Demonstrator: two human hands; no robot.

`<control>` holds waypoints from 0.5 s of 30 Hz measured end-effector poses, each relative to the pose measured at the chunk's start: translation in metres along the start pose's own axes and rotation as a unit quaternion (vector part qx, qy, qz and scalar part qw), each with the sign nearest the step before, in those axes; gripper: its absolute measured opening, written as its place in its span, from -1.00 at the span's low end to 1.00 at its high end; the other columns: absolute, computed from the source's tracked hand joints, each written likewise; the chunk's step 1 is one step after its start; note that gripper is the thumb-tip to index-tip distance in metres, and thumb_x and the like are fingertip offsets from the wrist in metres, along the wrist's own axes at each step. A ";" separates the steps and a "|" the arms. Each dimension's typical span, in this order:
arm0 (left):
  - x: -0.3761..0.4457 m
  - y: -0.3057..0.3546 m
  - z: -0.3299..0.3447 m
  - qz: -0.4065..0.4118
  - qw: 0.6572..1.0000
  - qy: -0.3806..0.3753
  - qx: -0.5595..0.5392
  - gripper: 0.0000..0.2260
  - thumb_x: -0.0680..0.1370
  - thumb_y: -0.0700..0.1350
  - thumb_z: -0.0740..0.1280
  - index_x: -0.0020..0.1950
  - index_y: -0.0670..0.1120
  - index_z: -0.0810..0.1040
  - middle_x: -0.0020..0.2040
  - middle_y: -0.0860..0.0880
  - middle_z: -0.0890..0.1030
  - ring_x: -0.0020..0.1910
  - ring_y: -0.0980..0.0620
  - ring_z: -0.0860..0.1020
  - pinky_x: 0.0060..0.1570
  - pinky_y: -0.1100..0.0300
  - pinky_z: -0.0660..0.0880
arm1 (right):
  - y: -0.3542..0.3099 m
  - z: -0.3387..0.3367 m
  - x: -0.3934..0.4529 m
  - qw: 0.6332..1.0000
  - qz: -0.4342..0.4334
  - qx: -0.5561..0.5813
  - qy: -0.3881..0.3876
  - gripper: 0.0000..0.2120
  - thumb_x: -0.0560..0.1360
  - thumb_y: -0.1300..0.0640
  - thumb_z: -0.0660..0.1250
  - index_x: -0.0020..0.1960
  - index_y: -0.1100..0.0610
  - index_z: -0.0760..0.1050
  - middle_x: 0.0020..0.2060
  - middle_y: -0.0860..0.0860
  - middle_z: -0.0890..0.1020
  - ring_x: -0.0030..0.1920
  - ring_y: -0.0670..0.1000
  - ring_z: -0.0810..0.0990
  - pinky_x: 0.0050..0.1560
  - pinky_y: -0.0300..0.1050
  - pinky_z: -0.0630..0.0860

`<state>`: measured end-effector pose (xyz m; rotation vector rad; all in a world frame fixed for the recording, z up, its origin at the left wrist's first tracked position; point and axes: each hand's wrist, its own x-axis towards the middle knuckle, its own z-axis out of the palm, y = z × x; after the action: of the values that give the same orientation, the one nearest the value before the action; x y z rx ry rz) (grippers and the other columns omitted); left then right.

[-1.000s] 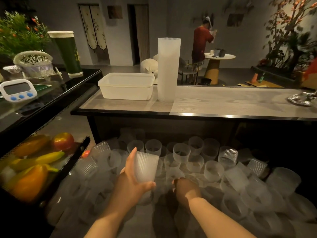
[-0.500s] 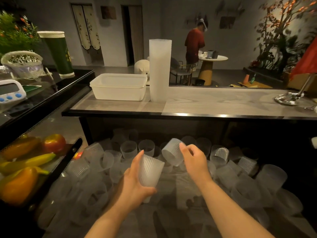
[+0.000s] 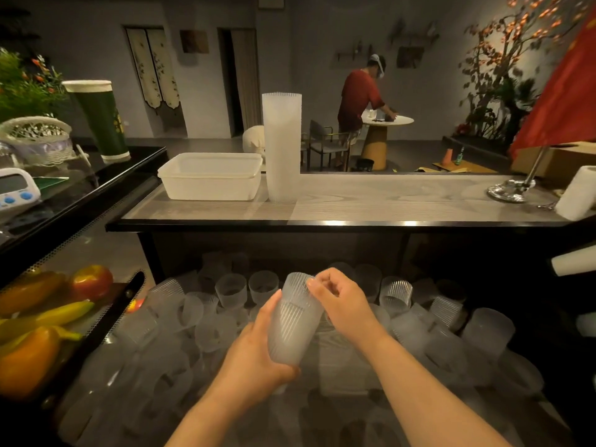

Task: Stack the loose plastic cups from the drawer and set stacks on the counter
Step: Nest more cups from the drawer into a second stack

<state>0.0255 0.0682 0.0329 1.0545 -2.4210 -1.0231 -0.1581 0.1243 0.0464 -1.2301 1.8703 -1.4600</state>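
- The left hand (image 3: 254, 359) grips a ribbed cup (image 3: 292, 337) low on its body, thumb along the near side and fingers wrapped round the back, holding it tilted above the drawer (image 3: 403, 411).
- The right hand (image 3: 342, 301) pinches the rim of a second cup (image 3: 298, 283) between thumb and fingertips; this cup sits mouth-down over the top of the first, partly nested.
- Both cups are held just in front of the worktop (image 3: 371, 201) edge, over the drawer's middle.
- The drawer is full of loose cups (image 3: 395, 293), some upright, some on their sides, lying all round and under the hands.
- On the worktop stands a tall stack (image 3: 281, 146) of cups, upright, just beside a white tub (image 3: 211, 177) on its left.
- At the worktop's right end are a metal stand (image 3: 512, 190) and a paper roll (image 3: 577, 195).
- To the left, a tray holds fruit (image 3: 48, 321); above it sit a timer (image 3: 17, 188), a basket (image 3: 38, 140) and a green cup (image 3: 101, 119).
- A person (image 3: 359, 101) bends over a round table in the room behind.
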 end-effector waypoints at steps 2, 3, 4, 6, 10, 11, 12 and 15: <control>0.001 0.003 0.000 0.003 1.000 0.008 -0.003 0.07 0.26 0.04 0.51 0.31 0.59 -0.28 0.23 0.13 0.33 0.06 0.12 0.45 0.02 0.09 0.57 | 0.000 -0.001 -0.002 0.999 -0.022 -0.045 -0.020 -0.81 0.57 -0.17 0.26 0.17 -0.29 0.53 -0.01 -0.22 0.61 0.03 -0.23 0.57 0.06 -0.25 0.50; 0.002 0.004 0.000 0.002 1.000 0.012 -0.007 0.06 0.27 0.04 0.51 0.34 0.57 -0.26 0.23 0.13 0.33 0.05 0.11 0.46 -0.02 0.10 0.58 | -0.001 -0.001 -0.004 0.996 -0.038 -0.075 -0.033 -0.74 0.58 -0.19 0.22 0.26 -0.32 0.48 0.09 -0.25 0.59 0.14 -0.26 0.52 0.17 -0.27 0.46; 0.003 0.005 0.000 0.000 1.000 0.019 -0.008 0.06 0.27 0.03 0.51 0.37 0.54 -0.26 0.23 0.12 0.35 0.03 0.11 0.47 -0.05 0.11 0.59 | -0.003 -0.001 -0.006 0.993 -0.052 -0.102 -0.042 -0.69 0.59 -0.23 0.17 0.32 -0.33 0.45 0.13 -0.28 0.56 0.20 -0.28 0.49 0.22 -0.26 0.44; 0.006 0.005 0.001 -0.004 0.999 0.036 -0.005 0.07 0.28 0.04 0.52 0.41 0.49 -0.26 0.22 0.10 0.39 0.02 0.09 0.49 -0.07 0.13 0.59 | -0.006 0.003 -0.009 0.988 -0.064 -0.126 -0.062 -0.62 0.58 -0.32 0.08 0.35 -0.34 0.40 0.15 -0.30 0.53 0.23 -0.27 0.46 0.26 -0.20 0.43; 0.014 0.002 -0.001 -0.031 0.998 0.048 0.010 0.11 0.30 0.01 0.54 0.41 0.49 -0.31 0.15 0.07 0.40 -0.01 0.07 0.49 -0.09 0.18 0.53 | -0.008 0.008 -0.007 0.986 -0.037 -0.111 -0.116 -0.50 0.52 -0.42 0.01 0.41 -0.34 0.33 0.27 -0.28 0.47 0.29 -0.23 0.42 0.33 -0.12 0.40; 0.015 0.000 -0.002 -0.035 0.998 0.046 0.015 0.11 0.31 0.02 0.54 0.40 0.49 -0.32 0.14 0.06 0.40 -0.01 0.07 0.48 -0.14 0.22 0.50 | -0.009 0.008 -0.006 0.986 -0.028 -0.104 -0.127 -0.47 0.51 -0.43 0.00 0.41 -0.32 0.34 0.27 -0.27 0.46 0.29 -0.22 0.42 0.33 -0.12 0.41; 0.016 -0.002 -0.003 -0.040 0.998 0.046 0.018 0.10 0.31 0.03 0.53 0.40 0.49 -0.32 0.14 0.06 0.40 -0.03 0.09 0.47 -0.20 0.26 0.47 | -0.010 0.007 -0.004 0.987 -0.017 -0.086 -0.138 -0.46 0.50 -0.43 0.00 0.41 -0.31 0.36 0.25 -0.28 0.46 0.26 -0.21 0.44 0.32 -0.13 0.42; 0.021 -0.010 -0.005 -0.040 0.997 0.058 0.015 0.07 0.29 0.07 0.49 0.44 0.44 -0.29 0.15 0.06 0.41 -0.01 0.08 0.47 -0.11 0.20 0.50 | -0.003 0.006 0.005 0.996 0.008 -0.036 -0.079 -0.58 0.63 -0.23 0.01 0.40 -0.20 0.42 0.14 -0.28 0.52 0.19 -0.22 0.45 0.26 -0.21 0.39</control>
<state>0.0188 0.0462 0.0290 1.1940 -2.3244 -0.9262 -0.1550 0.1166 0.0482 -1.3213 1.8359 -1.2585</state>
